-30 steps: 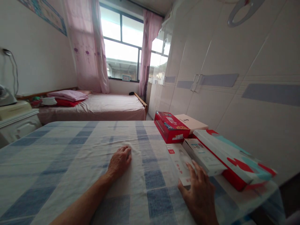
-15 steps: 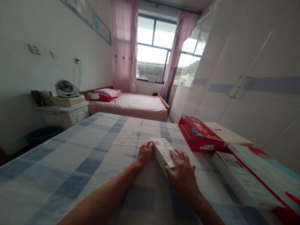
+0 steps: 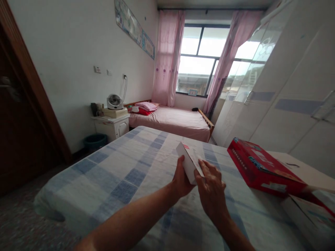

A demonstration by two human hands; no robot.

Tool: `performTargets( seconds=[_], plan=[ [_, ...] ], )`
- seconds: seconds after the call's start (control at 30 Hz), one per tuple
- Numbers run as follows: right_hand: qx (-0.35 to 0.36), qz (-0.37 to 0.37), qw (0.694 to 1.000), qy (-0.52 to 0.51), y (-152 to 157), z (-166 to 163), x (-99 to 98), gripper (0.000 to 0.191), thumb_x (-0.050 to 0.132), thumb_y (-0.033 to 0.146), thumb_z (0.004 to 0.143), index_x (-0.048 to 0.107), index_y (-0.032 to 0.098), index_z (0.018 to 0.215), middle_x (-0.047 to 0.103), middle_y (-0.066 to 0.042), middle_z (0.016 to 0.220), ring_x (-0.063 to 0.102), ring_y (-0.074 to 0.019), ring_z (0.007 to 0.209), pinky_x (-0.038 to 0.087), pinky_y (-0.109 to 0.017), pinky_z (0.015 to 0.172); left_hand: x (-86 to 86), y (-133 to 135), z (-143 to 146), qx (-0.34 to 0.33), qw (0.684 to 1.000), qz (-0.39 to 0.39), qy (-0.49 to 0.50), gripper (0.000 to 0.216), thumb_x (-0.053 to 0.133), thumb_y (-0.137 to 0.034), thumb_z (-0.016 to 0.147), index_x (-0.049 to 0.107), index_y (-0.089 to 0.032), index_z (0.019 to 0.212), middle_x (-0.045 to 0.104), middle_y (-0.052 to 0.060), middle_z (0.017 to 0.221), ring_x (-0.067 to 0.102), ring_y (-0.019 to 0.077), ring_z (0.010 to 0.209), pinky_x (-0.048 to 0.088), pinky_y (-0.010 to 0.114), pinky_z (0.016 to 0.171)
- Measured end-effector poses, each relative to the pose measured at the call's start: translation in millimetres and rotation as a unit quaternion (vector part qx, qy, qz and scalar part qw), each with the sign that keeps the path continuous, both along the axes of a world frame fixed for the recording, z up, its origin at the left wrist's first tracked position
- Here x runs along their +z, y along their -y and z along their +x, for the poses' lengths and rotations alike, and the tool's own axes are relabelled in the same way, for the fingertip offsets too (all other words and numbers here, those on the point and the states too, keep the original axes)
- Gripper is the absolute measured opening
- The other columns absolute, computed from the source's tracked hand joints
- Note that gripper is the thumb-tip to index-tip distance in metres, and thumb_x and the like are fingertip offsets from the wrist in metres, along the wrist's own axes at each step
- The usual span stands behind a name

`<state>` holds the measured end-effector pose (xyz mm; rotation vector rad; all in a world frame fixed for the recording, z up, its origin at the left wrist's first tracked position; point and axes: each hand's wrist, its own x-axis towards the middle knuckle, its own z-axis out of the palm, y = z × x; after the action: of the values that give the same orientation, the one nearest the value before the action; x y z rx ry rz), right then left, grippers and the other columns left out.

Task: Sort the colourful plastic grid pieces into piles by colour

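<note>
A small white box [image 3: 188, 164] with a red mark near one corner is held tilted above the checked bed sheet [image 3: 146, 160]. My left hand [image 3: 182, 181] grips its left side from below, the thumb against the side wall. Over its near right end lies my right hand [image 3: 211, 179], closed on the top and edge, with the thumb at the near corner. A dark line runs along the top edge between lid and side wall. The left fingers are hidden beneath the box.
To the right on the sheet lie a red box [image 3: 264, 167], a pale flat box [image 3: 300, 164] and a white box [image 3: 311, 216] cut off by the frame. Farther back are a pink bed [image 3: 172, 120], a nightstand [image 3: 112, 127] with a fan [image 3: 115, 101], and a wardrobe [image 3: 295, 132].
The white box has been raised and tilted. My left hand has shifted from its far left side to underneath. The view has swung left, bringing a brown door into sight.
</note>
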<state>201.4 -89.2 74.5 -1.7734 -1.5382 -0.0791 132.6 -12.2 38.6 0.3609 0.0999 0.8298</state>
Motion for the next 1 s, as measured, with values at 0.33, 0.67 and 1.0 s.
performTargets(
  seconds=[0.33, 0.67, 1.0],
  plan=[
    [0.036, 0.044, 0.964, -0.258, -18, 15, -27.6, 0.055, 0.034, 0.054, 0.084, 0.063, 0.01, 0.1, 0.065, -0.015, 0.096, 0.059, -0.025, 0.085, 0.046, -0.034, 0.075, 15.8, -27, -151, 0.187, 0.945, -0.02, -0.269, 0.04, 0.047, -0.045, 0.082, 0.061, -0.013, 0.102, 0.07, 0.007, 0.075, 0.066, 0.0194, 0.063, 0.053, 0.032, 0.062],
    [0.035, -0.012, 0.921, -0.387, -30, 43, -61.8, 0.05, 0.044, 0.054, 0.077, 0.066, 0.01, 0.083, 0.065, -0.008, 0.072, 0.059, -0.0219, 0.07, 0.046, -0.03, 0.061, 31.3, -66, -273, 0.243, 0.708, 0.066, -0.66, 0.054, 0.057, -0.062, 0.071, 0.064, -0.015, 0.097, 0.068, 0.005, 0.07, 0.059, 0.017, 0.055, 0.042, 0.024, 0.046],
    [0.033, -0.027, 0.943, -0.329, -29, 42, -63.2, 0.05, 0.043, 0.055, 0.076, 0.068, 0.012, 0.078, 0.067, -0.01, 0.072, 0.059, -0.0232, 0.069, 0.046, -0.032, 0.06, 30.1, -88, -266, 0.267, 0.377, 0.286, -0.84, 0.075, 0.056, -0.066, 0.068, 0.056, -0.013, 0.122, 0.062, 0.021, 0.116, 0.059, 0.0338, 0.104, 0.045, 0.039, 0.081]
  ],
)
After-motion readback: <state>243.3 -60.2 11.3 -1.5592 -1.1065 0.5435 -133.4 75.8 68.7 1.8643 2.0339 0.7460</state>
